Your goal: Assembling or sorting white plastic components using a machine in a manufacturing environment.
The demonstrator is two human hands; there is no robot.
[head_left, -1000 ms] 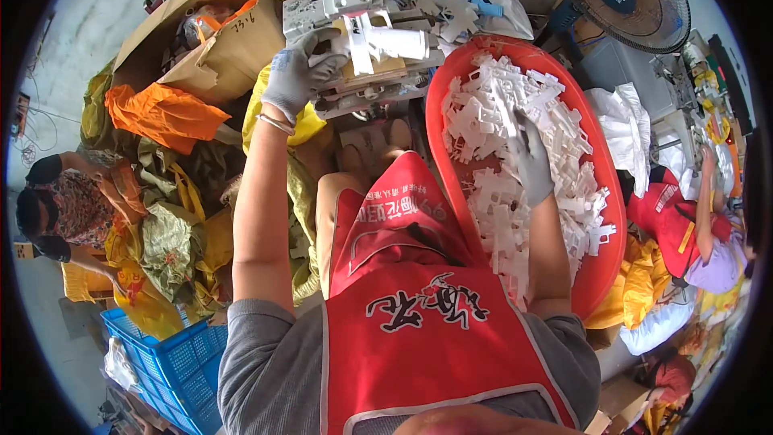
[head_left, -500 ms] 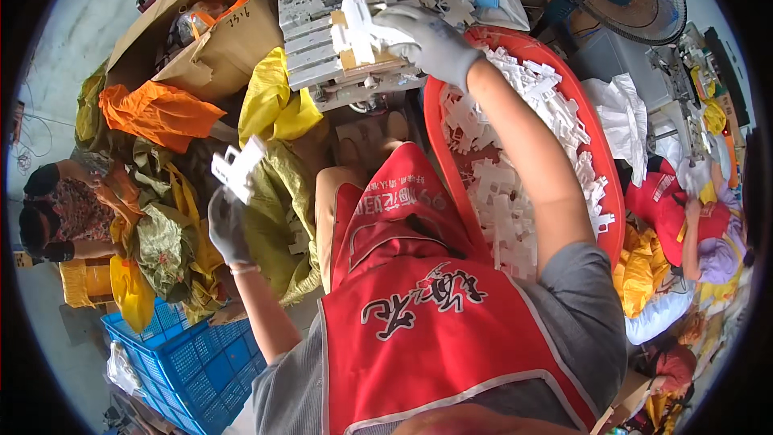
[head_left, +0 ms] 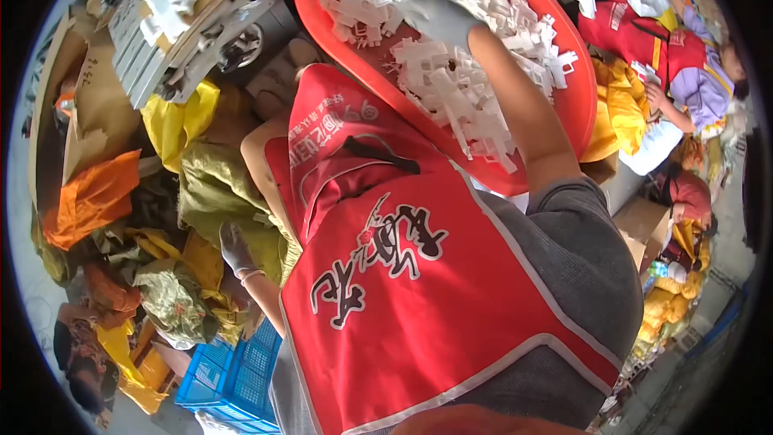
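My right hand (head_left: 443,20), in a grey-white glove, reaches into the red tub (head_left: 586,105) among many loose white plastic parts (head_left: 447,89). Its fingers are smeared by motion, so whether they grip a part cannot be made out. My left hand (head_left: 235,250), gloved too, is low on the left beside an olive woven sack (head_left: 221,193). Its fingers look stretched out, and no part shows in them. At the upper left, a white plastic part (head_left: 173,0) lies on the grey slotted metal bench of a machine (head_left: 141,64), away from both hands.
Left of me are a cardboard box (head_left: 88,105), yellow sack (head_left: 181,125), orange sack (head_left: 97,197) and blue crate (head_left: 233,379). Someone in a patterned top (head_left: 80,338) is beyond them. On the right, a person in red and lilac (head_left: 700,72) works near yellow sacks (head_left: 620,109).
My view has swung right. My right hand has gone from the white part on the machine into the tub. The white part my left hand held is out of it, and that hand is lower.
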